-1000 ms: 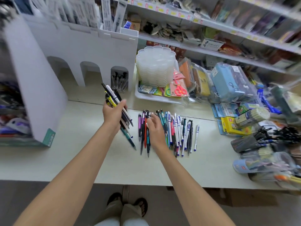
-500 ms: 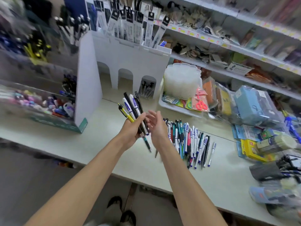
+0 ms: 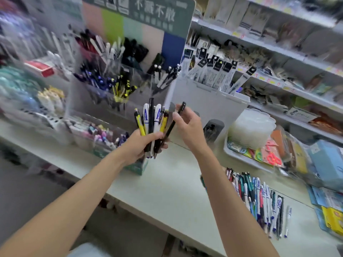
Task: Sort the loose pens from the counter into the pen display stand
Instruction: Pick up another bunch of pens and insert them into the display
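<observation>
Grasping a bunch of pens [image 3: 152,117] upright in the left grip [image 3: 141,147], clenched round the barrels, above the worktop's [image 3: 157,197] left end, just before the pen display stand [image 3: 115,86]. Pinching one black pen [image 3: 175,118] in the right grip [image 3: 188,127], lower end against the bunch. Farther right, near the front edge: loose pens [image 3: 259,199] in a row.

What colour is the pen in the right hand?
Black. Head view shows the pen in right hand.
</observation>
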Tool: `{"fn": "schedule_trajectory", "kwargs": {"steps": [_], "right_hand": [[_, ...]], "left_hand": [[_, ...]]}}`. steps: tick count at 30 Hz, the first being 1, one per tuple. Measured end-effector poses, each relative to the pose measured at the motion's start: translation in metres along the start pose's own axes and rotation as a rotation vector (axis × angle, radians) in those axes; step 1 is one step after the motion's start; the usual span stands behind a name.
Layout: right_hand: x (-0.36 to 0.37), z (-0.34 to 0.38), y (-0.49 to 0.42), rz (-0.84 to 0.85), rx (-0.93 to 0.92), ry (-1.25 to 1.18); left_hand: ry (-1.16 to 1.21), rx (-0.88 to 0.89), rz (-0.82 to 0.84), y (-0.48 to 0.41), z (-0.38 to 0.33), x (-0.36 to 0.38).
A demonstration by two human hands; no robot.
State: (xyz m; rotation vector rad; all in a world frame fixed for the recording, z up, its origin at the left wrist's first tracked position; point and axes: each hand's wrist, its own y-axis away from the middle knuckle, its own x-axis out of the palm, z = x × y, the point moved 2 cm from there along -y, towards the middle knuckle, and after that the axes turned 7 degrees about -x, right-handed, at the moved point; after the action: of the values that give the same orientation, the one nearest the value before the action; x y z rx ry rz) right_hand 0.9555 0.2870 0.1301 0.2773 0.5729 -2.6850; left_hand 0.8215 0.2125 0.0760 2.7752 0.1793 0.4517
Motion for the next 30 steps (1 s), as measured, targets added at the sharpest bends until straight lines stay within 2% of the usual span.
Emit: {"fn": "schedule_trajectory", "kwargs": {"steps": [2,4,6,8,10,12,14,17,21,23,26,30], "right_hand": [[0.023,0.010,-0.026,-0.168,-0.010,-0.029],[0.044,0.026,-0.054,-0.337,0.004,-0.257],[0.067,0.043,-0.080,-0.397,-0.041,-0.283],[0.097,0.055,-0.097,-0.300,-0.065,0.031],[0.135,0.064,-0.108,-0.125,0.013,0.233],[0.169,0.071,-0.117,-0.005,0.107,0.241],[0.188,0.076,-0.124,-0.015,0.110,0.237],[0.205,0.083,-0.130,-0.153,0.080,0.248],[0.202,0.092,-0.142,-0.580,0.080,0.105],[0.193,0.098,-0.151,-0.723,0.038,-0.046],[0.181,0.108,-0.163,-0.831,-0.055,-0.281],[0.159,0.116,-0.183,-1.007,-0.146,-0.377]], "left_hand": [[0.023,0.006,-0.014,-0.011,-0.019,-0.038],[-0.036,0.002,0.038,-0.021,-0.038,-0.078],[-0.135,0.004,0.125,-0.029,-0.057,-0.115],[-0.247,-0.012,0.233,-0.035,-0.079,-0.148],[-0.319,-0.038,0.352,-0.040,-0.103,-0.175],[-0.362,-0.057,0.447,-0.043,-0.122,-0.197],[-0.378,-0.055,0.504,-0.045,-0.137,-0.211],[-0.391,-0.038,0.572,-0.047,-0.148,-0.221],[-0.511,-0.023,0.628,-0.046,-0.146,-0.228],[-0.429,-0.040,0.581,-0.045,-0.145,-0.230],[-0.212,-0.101,0.524,-0.048,-0.150,-0.230],[-0.137,-0.139,0.547,-0.053,-0.157,-0.229]]}}
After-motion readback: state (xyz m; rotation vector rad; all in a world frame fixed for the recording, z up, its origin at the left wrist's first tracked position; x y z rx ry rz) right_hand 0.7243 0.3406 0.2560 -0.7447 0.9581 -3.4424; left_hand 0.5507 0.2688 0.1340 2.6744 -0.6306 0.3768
